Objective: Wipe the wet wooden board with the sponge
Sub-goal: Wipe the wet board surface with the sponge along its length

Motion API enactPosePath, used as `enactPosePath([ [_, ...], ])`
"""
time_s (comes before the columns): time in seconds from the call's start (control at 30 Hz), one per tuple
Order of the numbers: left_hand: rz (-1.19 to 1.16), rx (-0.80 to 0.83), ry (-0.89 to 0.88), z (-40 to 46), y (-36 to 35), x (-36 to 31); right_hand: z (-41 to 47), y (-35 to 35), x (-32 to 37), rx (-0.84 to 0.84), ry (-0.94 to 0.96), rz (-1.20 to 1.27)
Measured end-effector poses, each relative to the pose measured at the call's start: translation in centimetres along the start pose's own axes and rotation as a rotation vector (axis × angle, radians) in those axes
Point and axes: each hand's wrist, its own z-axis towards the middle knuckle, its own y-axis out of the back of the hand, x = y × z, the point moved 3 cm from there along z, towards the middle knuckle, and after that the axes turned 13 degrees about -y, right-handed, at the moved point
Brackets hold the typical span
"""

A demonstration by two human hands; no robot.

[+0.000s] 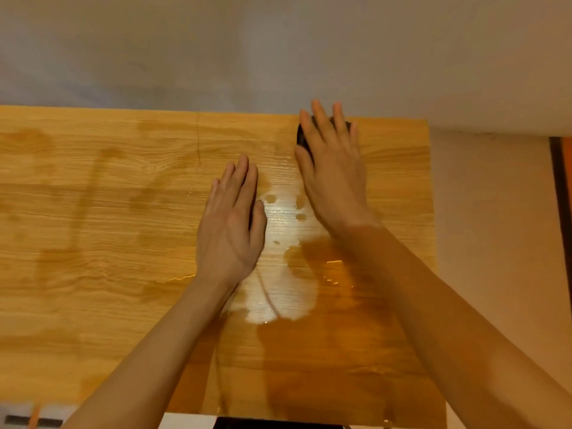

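The wooden board (108,212) fills most of the view, light oak grain with water pooled and smeared across its right half. My right hand (332,168) presses flat on a dark sponge (301,138) near the board's far right corner. Only the sponge's left edge and a bit between my fingers show. My left hand (230,221) lies flat on the board, palm down, fingers together, just left of a shiny puddle (284,283). It holds nothing.
A grey-white wall (278,51) runs behind the board's far edge. The board's right edge (431,212) drops to a pale floor, with a dark and orange strip (561,212) at the far right. A thin crack (198,140) runs in from the far edge.
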Motion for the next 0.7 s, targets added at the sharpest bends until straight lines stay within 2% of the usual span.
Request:
enactPosePath([
  [0.13,-0.029,-0.012,-0.008,-0.2,0.0,-0.2,-9.9,0.1,-0.5,0.002,0.107,-0.037],
  [0.23,-0.036,-0.013,-0.011,-0.1,0.0,-0.1,-9.4,0.2,-0.5,0.020,0.173,-0.186],
  [0.3,-0.044,-0.014,-0.008,0.1,0.1,0.0,-4.4,0.1,-0.1,0.016,0.109,-0.217],
  [0.37,-0.049,-0.019,-0.008,0.1,0.1,0.1,0.7,0.3,0.1,0.003,-0.052,-0.134],
  [0.47,-0.059,-0.031,-0.010,-0.1,0.2,-0.1,0.8,-0.5,0.2,-0.046,-0.153,-0.061],
  [0.53,-0.065,-0.039,-0.006,-0.3,0.3,-0.2,-4.4,-0.7,0.2,-0.100,-0.083,-0.081],
  [0.6,-0.073,-0.041,0.000,-0.4,0.3,-0.3,-10.6,-1.2,0.3,-0.085,0.010,-0.075],
  [0.7,-0.108,-0.026,-0.005,0.0,0.5,-0.1,-11.5,-0.6,-0.3,-0.009,0.146,-0.114],
])
